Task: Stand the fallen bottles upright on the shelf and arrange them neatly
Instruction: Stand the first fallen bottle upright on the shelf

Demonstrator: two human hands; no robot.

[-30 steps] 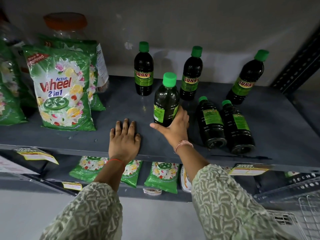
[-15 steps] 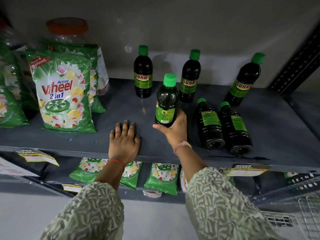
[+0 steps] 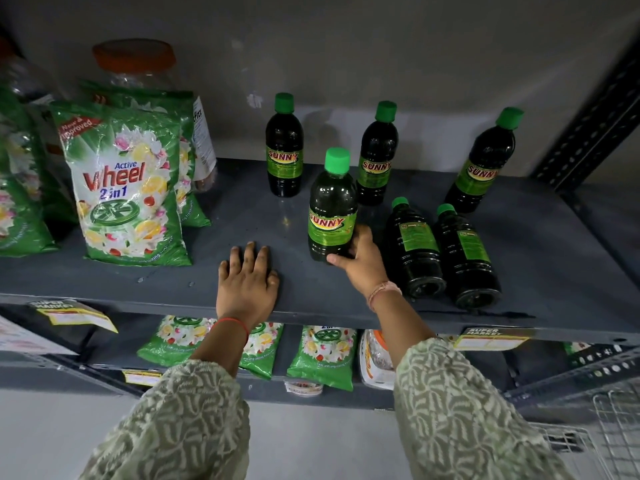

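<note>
Head view: right hand [image 3: 362,261] grips an upright bottle [image 3: 331,206] on the shelf [image 3: 540,244].

Its fingers are clamped round the bottle's base, mid-shelf. Just right of it lie two fallen bottles [image 3: 441,249], side by side, caps toward the wall. Three more bottles [image 3: 377,157] stand behind. Left hand [image 3: 247,284] rests flat on the shelf's front edge, fingers together, beside a detergent bag [image 3: 124,188].

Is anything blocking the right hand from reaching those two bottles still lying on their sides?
Nothing visible does. The right hand holds an upright bottle, and the two fallen bottles lie just to its right on the shelf, with only a narrow open gap between.
</note>
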